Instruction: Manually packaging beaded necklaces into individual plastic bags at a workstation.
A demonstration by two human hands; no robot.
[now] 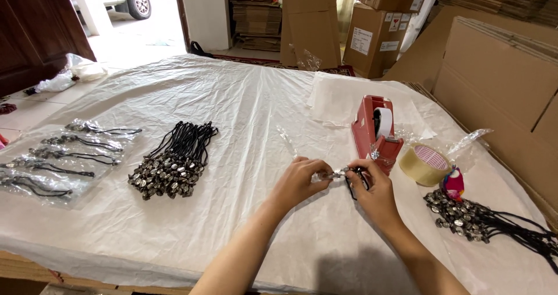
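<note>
My left hand [299, 181] and my right hand [372, 187] meet over a table covered in white plastic sheet [244, 109]. Between their fingertips they pinch one small metal charm on a black cord [339, 174], partly inside a narrow clear plastic sleeve [289, 141] that sticks up to the left. The cord loops down under my right hand. A red tape dispenser [375, 132] stands just behind my right hand.
A pile of black-corded metal charms [174, 164] lies left of centre, another pile [471, 216] at right. Several bagged ones [64, 155] lie at far left. A tape roll [425, 164], a small colourful object [453, 183], and cardboard boxes [494, 68] are at right.
</note>
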